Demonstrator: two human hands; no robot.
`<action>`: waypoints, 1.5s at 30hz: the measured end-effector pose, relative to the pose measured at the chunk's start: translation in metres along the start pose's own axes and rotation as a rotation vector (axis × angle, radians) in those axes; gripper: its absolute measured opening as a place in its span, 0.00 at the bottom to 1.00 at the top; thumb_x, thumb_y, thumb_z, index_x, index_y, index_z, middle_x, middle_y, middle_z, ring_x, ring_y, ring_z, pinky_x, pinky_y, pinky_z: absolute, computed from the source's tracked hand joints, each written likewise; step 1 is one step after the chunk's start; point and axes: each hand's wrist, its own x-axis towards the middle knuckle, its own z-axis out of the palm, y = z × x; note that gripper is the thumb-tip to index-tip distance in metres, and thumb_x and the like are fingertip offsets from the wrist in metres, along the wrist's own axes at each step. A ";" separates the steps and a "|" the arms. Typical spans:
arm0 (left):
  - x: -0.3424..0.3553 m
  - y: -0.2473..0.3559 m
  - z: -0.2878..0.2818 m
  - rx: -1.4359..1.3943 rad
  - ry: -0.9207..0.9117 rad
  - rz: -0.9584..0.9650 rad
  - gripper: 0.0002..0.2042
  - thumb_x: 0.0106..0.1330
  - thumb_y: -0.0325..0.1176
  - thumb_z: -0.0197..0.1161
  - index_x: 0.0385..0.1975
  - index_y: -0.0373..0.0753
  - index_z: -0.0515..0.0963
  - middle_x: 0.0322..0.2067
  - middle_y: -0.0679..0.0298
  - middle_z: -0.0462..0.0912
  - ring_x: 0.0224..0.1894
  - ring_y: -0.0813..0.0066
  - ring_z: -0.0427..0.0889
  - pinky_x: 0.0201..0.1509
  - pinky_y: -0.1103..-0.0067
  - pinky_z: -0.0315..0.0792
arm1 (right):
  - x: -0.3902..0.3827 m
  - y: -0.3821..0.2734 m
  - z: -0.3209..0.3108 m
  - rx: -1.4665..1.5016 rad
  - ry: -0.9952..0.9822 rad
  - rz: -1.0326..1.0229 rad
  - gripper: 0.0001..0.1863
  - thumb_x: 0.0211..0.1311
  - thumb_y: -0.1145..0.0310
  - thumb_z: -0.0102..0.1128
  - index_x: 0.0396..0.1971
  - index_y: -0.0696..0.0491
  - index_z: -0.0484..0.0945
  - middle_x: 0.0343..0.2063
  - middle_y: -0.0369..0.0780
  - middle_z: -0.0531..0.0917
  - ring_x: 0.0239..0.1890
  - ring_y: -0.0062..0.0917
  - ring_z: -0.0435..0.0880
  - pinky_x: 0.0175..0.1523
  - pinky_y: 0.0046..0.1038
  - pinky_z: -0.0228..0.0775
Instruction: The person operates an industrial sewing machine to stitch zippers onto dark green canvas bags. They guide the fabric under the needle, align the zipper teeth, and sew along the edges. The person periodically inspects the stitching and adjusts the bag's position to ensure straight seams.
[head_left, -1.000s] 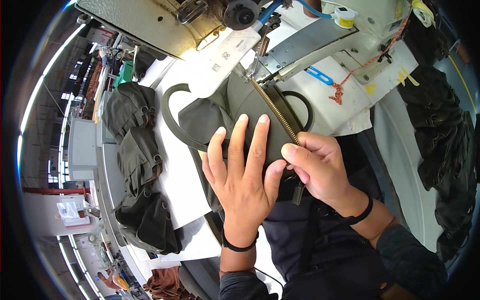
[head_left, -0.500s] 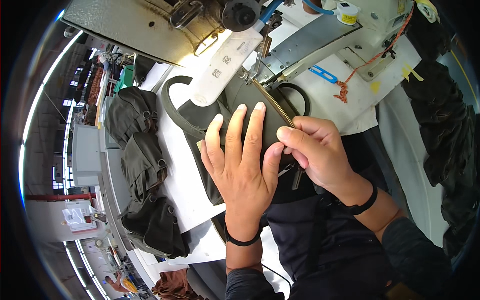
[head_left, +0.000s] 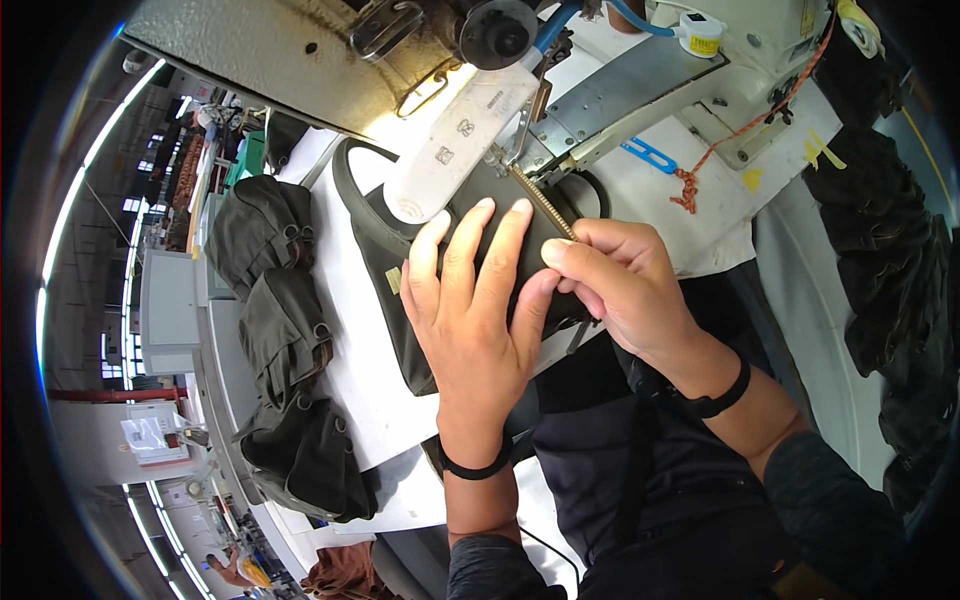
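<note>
A dark olive fabric bag [head_left: 398, 322] lies under the needle area of a sewing machine [head_left: 270, 65]. Along it a zipper with brass-coloured teeth [head_left: 545, 206] runs from the presser foot [head_left: 503, 162] toward my right hand. My left hand [head_left: 472, 320] rests flat on the bag, fingers spread and pointing toward the machine. Thumb and fingers of my right hand [head_left: 625, 285] pinch the near end of the zipper; the exact grip on tape and fabric is partly hidden. A curved dark strap [head_left: 352, 195] loops out left of the machine's white cover [head_left: 450, 148].
Several dark bags [head_left: 280, 330] are lined up along the left of the white table [head_left: 385, 430]. A blue plastic tool [head_left: 650, 155] on an orange cord lies right of the machine arm. Dark fabric pieces [head_left: 880, 260] hang at far right.
The bag and zipper have fed a little toward the machine, shortening the visible zipper. Both hands moved slightly left with them, and a light tag beside my left hand shows more.
</note>
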 end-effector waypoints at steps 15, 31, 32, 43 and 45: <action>0.023 -0.038 0.018 -0.178 0.125 -0.041 0.25 0.65 0.38 0.75 0.58 0.30 0.79 0.58 0.50 0.83 0.64 0.51 0.76 0.67 0.60 0.66 | 0.045 -0.002 0.013 -0.084 0.046 -0.036 0.15 0.73 0.66 0.65 0.24 0.57 0.82 0.17 0.31 0.78 0.17 0.10 0.69 0.28 0.18 0.65; -0.061 0.074 -0.118 -0.936 0.405 0.037 0.42 0.68 0.12 0.48 0.78 0.67 0.59 0.61 0.63 0.68 0.40 0.58 0.80 0.44 0.55 0.80 | 0.052 -0.011 0.019 -0.331 0.067 -0.084 0.19 0.74 0.60 0.66 0.25 0.58 0.83 0.14 0.33 0.77 0.22 0.15 0.77 0.39 0.22 0.76; -0.064 0.082 -0.121 -0.884 0.405 -0.039 0.41 0.67 0.11 0.47 0.76 0.64 0.60 0.60 0.64 0.68 0.42 0.57 0.80 0.45 0.55 0.79 | 0.050 -0.014 0.014 -0.350 0.052 -0.051 0.18 0.76 0.60 0.63 0.30 0.59 0.84 0.18 0.35 0.80 0.26 0.17 0.80 0.41 0.22 0.76; -0.009 0.004 0.011 -0.112 0.267 -0.086 0.17 0.64 0.21 0.70 0.53 0.35 0.81 0.55 0.55 0.85 0.60 0.53 0.82 0.67 0.63 0.73 | 0.035 -0.020 0.004 -0.247 0.068 -0.102 0.14 0.75 0.63 0.61 0.37 0.60 0.87 0.28 0.35 0.85 0.31 0.16 0.81 0.42 0.21 0.72; -0.005 -0.004 0.026 -0.112 0.248 -0.105 0.20 0.63 0.24 0.72 0.54 0.36 0.79 0.56 0.55 0.84 0.61 0.52 0.81 0.67 0.63 0.71 | 0.036 -0.023 -0.001 -0.218 -0.013 -0.015 0.15 0.74 0.63 0.62 0.36 0.60 0.87 0.26 0.34 0.85 0.29 0.15 0.79 0.39 0.20 0.70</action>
